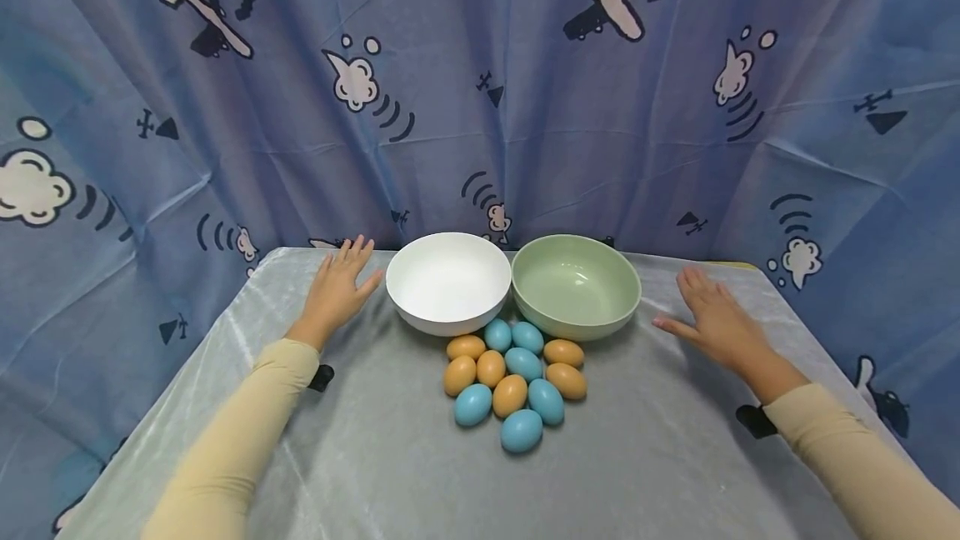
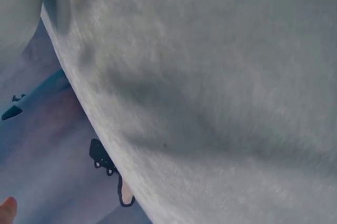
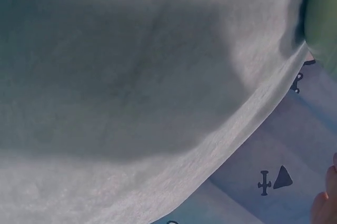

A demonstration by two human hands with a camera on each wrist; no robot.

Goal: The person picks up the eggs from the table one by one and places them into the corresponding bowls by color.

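To the left of the white bowl [image 1: 448, 280], my left hand [image 1: 337, 290] is held with its fingers straight and spread, holding nothing. My right hand [image 1: 720, 323] is to the right of the green bowl [image 1: 576, 286], fingers extended, also holding nothing. In front of the two bowls lies a cluster of orange eggs [image 1: 510, 396] and blue eggs [image 1: 521, 431], several of each. Each wrist view shows just a sliver of its hand: a left fingertip [image 2: 7, 211] and some right fingers [image 3: 329, 192]. A bit of the green bowl [image 3: 322, 21] appears in the right wrist view.
A pale grey cloth [image 1: 390, 465] covers the table. Behind it hangs a blue curtain [image 1: 450, 148] printed with planes and clouds. The two bowls stand side by side near the table's far edge, and the eggs lie close against their near side.
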